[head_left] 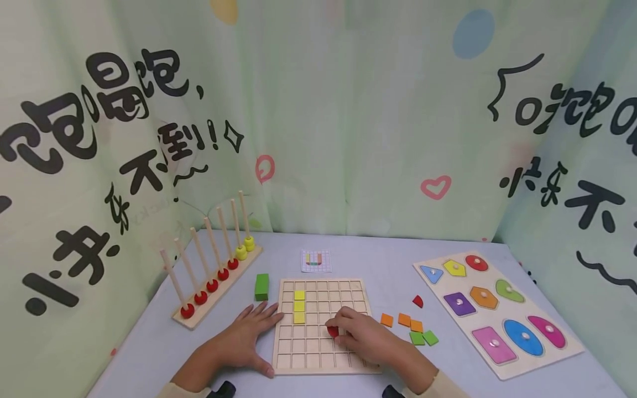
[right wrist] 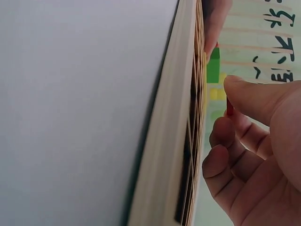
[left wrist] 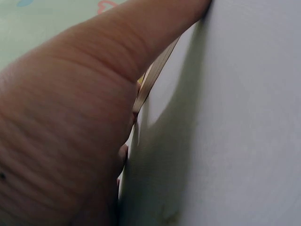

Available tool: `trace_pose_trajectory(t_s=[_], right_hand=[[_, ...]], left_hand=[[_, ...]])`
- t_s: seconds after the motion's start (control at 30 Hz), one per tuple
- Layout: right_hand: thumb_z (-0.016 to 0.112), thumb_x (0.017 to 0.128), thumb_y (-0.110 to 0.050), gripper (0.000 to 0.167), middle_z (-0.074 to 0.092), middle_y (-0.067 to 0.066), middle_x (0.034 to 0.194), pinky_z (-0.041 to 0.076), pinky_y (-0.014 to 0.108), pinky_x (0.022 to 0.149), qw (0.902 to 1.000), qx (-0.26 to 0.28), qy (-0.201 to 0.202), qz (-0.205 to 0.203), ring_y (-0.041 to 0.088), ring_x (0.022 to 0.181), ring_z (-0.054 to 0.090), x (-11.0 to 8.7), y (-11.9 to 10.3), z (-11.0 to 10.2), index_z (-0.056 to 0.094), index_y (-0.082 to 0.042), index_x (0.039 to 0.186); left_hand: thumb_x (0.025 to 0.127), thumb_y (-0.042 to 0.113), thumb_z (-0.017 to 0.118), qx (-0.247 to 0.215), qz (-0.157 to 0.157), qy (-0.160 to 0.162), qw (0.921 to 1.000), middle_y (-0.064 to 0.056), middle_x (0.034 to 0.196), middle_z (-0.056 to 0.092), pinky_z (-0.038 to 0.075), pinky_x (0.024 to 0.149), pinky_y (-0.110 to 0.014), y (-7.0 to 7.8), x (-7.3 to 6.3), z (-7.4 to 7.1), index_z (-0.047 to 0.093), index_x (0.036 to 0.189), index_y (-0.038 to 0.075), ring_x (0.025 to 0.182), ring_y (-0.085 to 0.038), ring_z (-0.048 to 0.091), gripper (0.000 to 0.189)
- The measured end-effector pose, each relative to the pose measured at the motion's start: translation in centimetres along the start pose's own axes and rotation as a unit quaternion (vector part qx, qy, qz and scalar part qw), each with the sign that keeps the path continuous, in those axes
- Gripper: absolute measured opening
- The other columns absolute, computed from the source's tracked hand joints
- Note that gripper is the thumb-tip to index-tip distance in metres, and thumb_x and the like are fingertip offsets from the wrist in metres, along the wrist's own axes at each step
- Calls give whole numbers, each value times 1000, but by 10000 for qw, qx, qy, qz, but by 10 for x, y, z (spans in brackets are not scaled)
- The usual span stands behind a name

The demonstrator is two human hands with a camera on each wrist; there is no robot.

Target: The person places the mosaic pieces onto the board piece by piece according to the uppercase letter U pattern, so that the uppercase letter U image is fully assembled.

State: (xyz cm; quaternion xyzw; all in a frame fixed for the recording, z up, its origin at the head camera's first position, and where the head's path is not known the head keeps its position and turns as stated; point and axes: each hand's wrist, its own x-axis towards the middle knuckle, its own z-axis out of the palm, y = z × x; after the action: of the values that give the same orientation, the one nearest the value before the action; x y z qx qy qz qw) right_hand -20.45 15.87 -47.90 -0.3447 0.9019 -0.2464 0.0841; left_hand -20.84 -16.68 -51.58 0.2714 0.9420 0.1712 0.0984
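Observation:
A wooden grid board (head_left: 323,371) lies on the table, with yellow square tiles (head_left: 299,306) in a column at its upper left. Spread out flat beside the board's left edge is my left hand (head_left: 244,338), its fingertips and thumb at that edge. Between thumb and fingers my right hand (head_left: 365,334) pinches a thin red tile (head_left: 333,331) over the middle of the board. In the right wrist view the red tile (right wrist: 229,106) shows edge-on, raised off the board, and its full shape is hidden by the fingers.
Right of the board lie a red wedge (head_left: 417,301), orange tiles (head_left: 404,319) and green tiles (head_left: 417,338). A shape puzzle (head_left: 492,326) sits at the right. A peg rack (head_left: 219,290), green block (head_left: 261,287) and patterned card (head_left: 316,267) stand or lie behind and left.

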Motion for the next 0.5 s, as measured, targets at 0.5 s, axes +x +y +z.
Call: trace_pose_trajectory(t_s=[0.5], right_hand=[[65,95,-25,32,51,-17,103,46,17,75,9992,-241,-171,-253,1,85,50,26,-21,14,64,-21,127]], left_hand=[[52,86,67,-35,-84,-64,9999,-1,160,23,6,115,-57,1,0,-1,38,151,23,147,-30,11,121]])
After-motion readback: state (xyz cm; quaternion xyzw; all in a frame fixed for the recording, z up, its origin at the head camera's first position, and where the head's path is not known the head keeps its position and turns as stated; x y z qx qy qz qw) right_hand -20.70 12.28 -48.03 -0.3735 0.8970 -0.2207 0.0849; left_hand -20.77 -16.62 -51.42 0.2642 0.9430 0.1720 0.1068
